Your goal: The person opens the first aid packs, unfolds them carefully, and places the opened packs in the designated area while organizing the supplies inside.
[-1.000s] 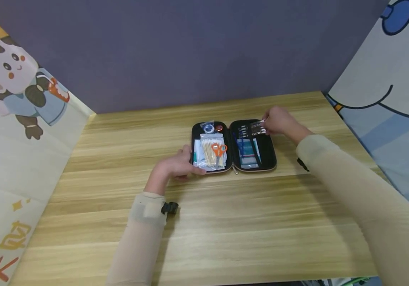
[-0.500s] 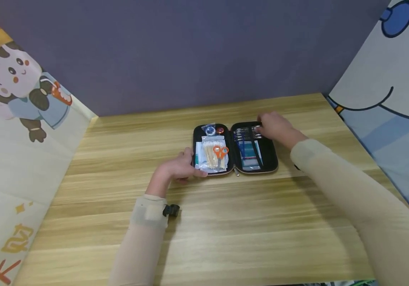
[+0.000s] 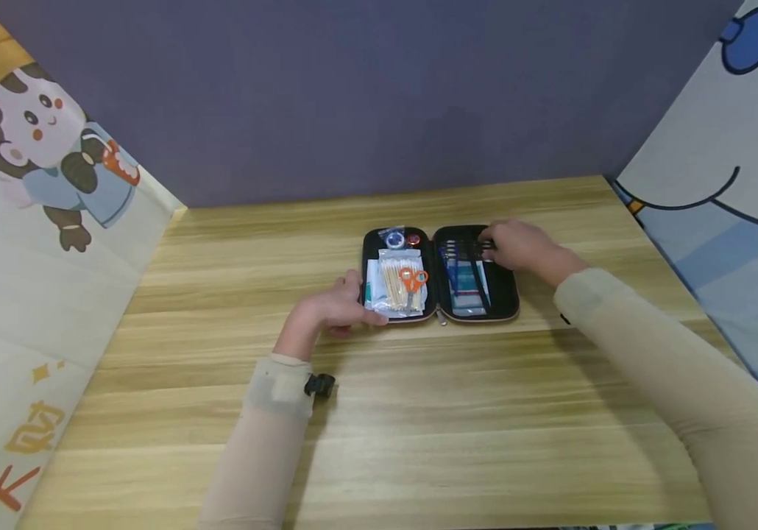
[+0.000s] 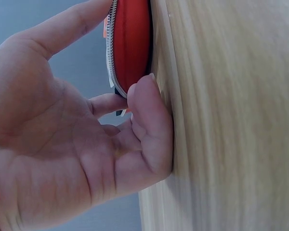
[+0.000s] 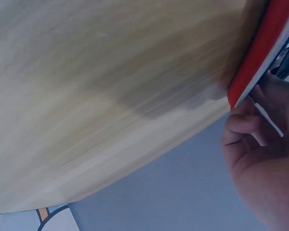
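Note:
An unzipped sewing-kit-like case (image 3: pixel 502 294), black inside and red outside, lies spread flat on the table. Its left half holds orange-handled scissors (image 3: pixel 412 280) over a clear bag of cotton swabs (image 3: pixel 392 283). My left hand (image 3: pixel 339 303) grips the left edge, thumb at the front rim; in the left wrist view its fingers curl against the red side (image 4: pixel 132 43). My right hand (image 3: pixel 518 244) is at the right half's upper corner, fingertips pinching the end of a clear packet (image 3: pixel 452 249) with shiny slim pieces, partly under a black strap (image 3: pixel 480 276). Fingers hide the packet's right end.
Beside the strap are a blue cord-like piece (image 3: pixel 450 269) and a teal packet (image 3: pixel 463 281). A white-blue roll (image 3: pixel 395 239) and a small red round item (image 3: pixel 413 239) sit top left. A purple-grey panel (image 3: pixel 379 103) stands behind the wooden table (image 3: pixel 419 427).
The right hand has moved the clear packet from a raised position at the right down and inward, flatter under the strap. The left hand keeps its hold on the case.

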`<state>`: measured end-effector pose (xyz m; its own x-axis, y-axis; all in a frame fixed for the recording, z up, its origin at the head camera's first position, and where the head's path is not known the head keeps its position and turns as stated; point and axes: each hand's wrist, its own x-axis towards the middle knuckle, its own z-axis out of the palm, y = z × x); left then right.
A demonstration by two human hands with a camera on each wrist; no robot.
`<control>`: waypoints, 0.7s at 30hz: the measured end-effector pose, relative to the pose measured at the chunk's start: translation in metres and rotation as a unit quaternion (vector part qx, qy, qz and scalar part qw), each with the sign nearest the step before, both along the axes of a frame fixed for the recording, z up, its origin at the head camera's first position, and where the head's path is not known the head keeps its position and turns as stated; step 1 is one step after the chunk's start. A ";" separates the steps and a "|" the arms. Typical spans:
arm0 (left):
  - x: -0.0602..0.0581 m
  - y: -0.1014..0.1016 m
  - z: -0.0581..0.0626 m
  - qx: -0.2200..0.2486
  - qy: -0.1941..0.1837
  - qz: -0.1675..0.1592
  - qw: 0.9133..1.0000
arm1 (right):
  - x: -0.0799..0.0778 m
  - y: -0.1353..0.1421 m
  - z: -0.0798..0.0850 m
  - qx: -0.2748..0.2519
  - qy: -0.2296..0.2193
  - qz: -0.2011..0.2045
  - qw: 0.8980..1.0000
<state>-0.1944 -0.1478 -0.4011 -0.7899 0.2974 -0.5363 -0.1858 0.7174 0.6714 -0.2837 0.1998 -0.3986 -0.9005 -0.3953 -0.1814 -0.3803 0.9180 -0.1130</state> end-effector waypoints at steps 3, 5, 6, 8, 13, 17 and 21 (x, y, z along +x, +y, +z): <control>-0.001 0.000 0.000 -0.008 0.001 -0.003 1.000 | 0.001 0.002 -0.001 -0.007 0.018 0.013 1.000; -0.001 0.001 0.001 -0.012 0.002 -0.006 1.000 | 0.001 0.003 -0.002 -0.008 0.030 0.025 0.999; -0.001 0.001 0.001 -0.013 0.002 -0.007 1.000 | 0.001 0.004 -0.003 -0.007 0.035 0.030 0.999; -0.001 0.001 0.001 -0.014 0.000 -0.009 1.000 | 0.002 0.004 -0.006 -0.004 0.045 0.041 0.998; -0.001 0.003 0.001 -0.018 -0.002 -0.008 1.000 | -0.001 0.002 -0.002 -0.001 0.044 0.034 0.998; -0.002 0.004 0.000 -0.017 -0.005 -0.006 1.000 | -0.009 -0.007 0.014 -0.035 0.014 0.022 0.999; -0.002 0.003 0.000 -0.018 -0.007 -0.002 1.000 | -0.018 -0.028 0.034 -0.088 -0.027 0.014 0.996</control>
<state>-0.1969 -0.1453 -0.4008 -0.7810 0.2811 -0.5577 -0.1913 0.7424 0.6420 -0.3019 0.1721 -0.3643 -0.8797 -0.4496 -0.1545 -0.3940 0.8714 -0.2924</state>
